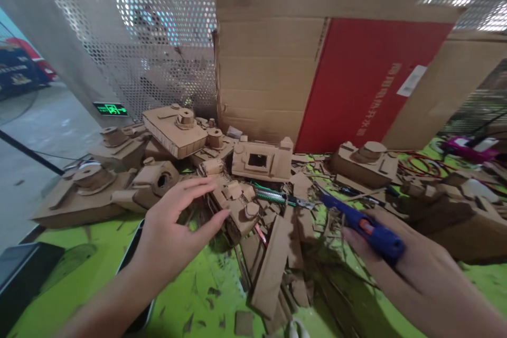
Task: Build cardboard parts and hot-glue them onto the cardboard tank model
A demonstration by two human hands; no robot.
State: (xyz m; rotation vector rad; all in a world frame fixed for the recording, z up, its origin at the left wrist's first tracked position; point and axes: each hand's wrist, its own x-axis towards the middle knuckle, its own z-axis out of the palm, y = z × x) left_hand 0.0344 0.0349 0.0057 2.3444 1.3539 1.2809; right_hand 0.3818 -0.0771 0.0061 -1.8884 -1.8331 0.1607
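Observation:
My left hand (174,222) reaches over the table with fingers stretched and thumb apart. Its fingertips are at the near left side of a small cardboard model (237,206) with raised blocks and a round knob; I cannot tell whether they touch it. My right hand (412,269) is wrapped round a blue glue gun (368,229) with an orange-red part, its narrow end pointing away to the left. Between the hands lies a green utility knife (273,195), blade end toward the glue gun. Behind it stands a cardboard piece with a square opening (261,161).
Several cardboard tank-like models stand left (87,185), at the back (178,129) and right (366,163). Cardboard strips (271,266) and scraps litter the green table (178,296). A large cardboard sheet (269,63) with a red panel (364,74) rises behind. Orange cable (423,163) lies right.

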